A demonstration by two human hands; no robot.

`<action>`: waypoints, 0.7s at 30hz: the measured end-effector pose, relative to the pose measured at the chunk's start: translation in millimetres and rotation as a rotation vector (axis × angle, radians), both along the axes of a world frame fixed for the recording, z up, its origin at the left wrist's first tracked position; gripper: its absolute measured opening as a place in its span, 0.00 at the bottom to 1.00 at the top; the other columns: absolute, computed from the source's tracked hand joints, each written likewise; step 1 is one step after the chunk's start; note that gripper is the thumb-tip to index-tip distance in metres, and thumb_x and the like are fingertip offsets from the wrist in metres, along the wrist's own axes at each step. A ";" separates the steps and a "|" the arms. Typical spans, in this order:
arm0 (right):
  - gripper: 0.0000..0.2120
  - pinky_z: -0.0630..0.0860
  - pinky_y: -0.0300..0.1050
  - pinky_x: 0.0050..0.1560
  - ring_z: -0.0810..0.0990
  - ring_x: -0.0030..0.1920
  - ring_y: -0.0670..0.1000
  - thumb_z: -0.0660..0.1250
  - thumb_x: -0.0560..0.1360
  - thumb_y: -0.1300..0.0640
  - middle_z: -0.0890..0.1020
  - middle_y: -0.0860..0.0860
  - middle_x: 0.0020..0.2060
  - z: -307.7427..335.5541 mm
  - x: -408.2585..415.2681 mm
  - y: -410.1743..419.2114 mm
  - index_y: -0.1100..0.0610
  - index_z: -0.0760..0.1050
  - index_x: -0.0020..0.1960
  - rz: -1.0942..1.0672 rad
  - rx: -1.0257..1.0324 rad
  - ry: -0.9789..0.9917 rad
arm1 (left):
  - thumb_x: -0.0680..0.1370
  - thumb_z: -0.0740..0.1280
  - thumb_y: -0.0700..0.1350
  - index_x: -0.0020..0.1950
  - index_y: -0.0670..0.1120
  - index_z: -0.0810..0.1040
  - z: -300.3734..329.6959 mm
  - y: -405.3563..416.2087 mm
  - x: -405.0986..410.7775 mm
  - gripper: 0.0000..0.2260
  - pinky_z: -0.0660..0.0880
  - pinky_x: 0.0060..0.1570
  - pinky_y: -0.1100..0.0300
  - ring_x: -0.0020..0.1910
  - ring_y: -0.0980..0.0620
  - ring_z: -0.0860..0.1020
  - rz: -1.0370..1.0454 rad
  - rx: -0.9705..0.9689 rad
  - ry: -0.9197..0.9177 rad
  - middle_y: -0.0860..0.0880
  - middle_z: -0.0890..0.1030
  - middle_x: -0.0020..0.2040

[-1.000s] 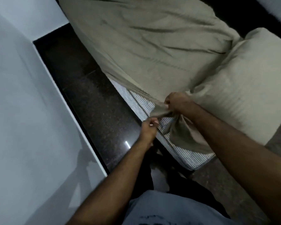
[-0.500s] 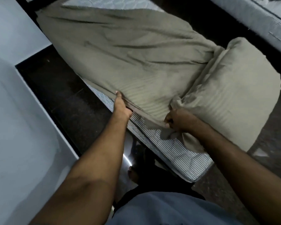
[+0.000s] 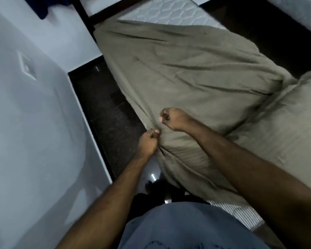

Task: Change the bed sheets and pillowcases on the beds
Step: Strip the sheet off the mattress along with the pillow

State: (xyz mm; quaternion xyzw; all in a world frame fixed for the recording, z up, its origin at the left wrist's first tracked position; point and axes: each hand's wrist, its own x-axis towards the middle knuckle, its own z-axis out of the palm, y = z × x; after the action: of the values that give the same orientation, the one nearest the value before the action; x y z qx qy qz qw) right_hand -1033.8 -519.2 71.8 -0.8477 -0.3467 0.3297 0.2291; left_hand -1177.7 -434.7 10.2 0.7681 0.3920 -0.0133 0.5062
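Gripping the side edge of the green sheet (image 3: 187, 72) are both hands: the left hand (image 3: 148, 141) and right hand (image 3: 174, 118) are bunching it tight. The sheet is lying over the mattress (image 3: 171, 13), beside the pillow (image 3: 285, 126).

The sheet (image 3: 178, 72) is matt olive cloth, soft and creased, and the pillow (image 3: 280, 126) wears the same cloth. The mattress (image 3: 171, 13) shows pale quilted fabric on top and striped ticking at its corner. The floor (image 3: 104, 112) is dark, speckled, glossy stone.
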 end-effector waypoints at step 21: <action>0.09 0.72 0.45 0.48 0.81 0.51 0.58 0.65 0.80 0.56 0.84 0.57 0.49 54.1 38.9 128.9 0.58 0.82 0.52 0.182 -0.205 -0.198 | 0.81 0.44 0.69 0.52 0.44 0.82 7.1 161.2 52.7 0.36 0.74 0.47 0.55 0.47 0.47 0.82 0.255 -0.782 -0.055 0.44 0.86 0.50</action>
State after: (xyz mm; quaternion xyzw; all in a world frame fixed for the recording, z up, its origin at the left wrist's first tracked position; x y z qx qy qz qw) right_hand -994.9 -390.3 125.9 -0.8602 -0.4072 0.2977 0.0752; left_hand -1125.0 -273.4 17.3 0.4630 0.4360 -0.0780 0.7678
